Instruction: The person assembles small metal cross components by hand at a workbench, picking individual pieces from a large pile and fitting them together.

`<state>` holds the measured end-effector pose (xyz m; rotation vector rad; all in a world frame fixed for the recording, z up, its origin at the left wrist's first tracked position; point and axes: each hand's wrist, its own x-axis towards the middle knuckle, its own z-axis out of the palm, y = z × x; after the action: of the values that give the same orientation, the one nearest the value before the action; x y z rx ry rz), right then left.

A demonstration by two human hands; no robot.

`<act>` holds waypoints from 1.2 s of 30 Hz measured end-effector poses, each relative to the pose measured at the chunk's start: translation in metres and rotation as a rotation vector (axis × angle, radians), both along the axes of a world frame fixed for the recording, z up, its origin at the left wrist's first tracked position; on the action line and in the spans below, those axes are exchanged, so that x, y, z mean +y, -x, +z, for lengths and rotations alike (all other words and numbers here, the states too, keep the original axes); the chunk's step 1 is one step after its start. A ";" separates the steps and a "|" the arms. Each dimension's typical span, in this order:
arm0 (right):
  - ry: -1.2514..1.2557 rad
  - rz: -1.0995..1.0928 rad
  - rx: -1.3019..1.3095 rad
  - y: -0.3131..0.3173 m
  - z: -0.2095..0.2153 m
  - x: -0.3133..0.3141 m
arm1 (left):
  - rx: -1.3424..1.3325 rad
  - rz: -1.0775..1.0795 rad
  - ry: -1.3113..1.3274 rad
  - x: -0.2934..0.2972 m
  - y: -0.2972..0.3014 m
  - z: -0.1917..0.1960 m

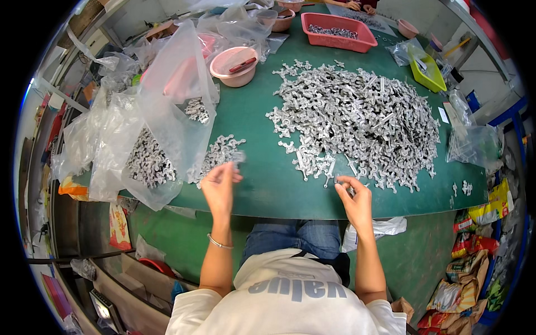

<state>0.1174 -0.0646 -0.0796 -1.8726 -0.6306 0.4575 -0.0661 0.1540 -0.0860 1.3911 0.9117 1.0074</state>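
Note:
My left hand is over the near edge of a small heap of silvery metal parts. Its fingers are curled and smeared by motion, and a blurred grey shape shows just above the fingertips; whether they hold it I cannot tell. At the near edge of the large pile of similar metal castings, my right hand pinches a small metal part between thumb and forefinger. That part is mostly hidden by the fingers. Left of the small heap, an open clear plastic bag contains more of these parts.
A green table spans the view. Towards the back stand a pink bowl with a red-handled tool across it, a red tray of metal rings and a yellow-green basket. Another person's hands work at the far end.

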 end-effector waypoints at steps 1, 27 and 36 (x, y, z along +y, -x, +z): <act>0.031 -0.022 -0.178 -0.002 -0.003 0.006 | 0.142 0.094 -0.030 0.010 0.005 -0.002; -0.475 -0.021 0.754 0.047 0.039 0.001 | -0.171 -0.694 0.185 -0.099 -0.032 0.052; -0.450 0.030 0.384 0.060 0.067 -0.014 | -0.265 -0.783 0.304 -0.102 -0.024 0.066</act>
<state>0.0569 -0.0787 -0.0123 -1.3067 -0.4555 0.6190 -0.0423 0.0518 -0.0197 1.1620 0.2507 0.4118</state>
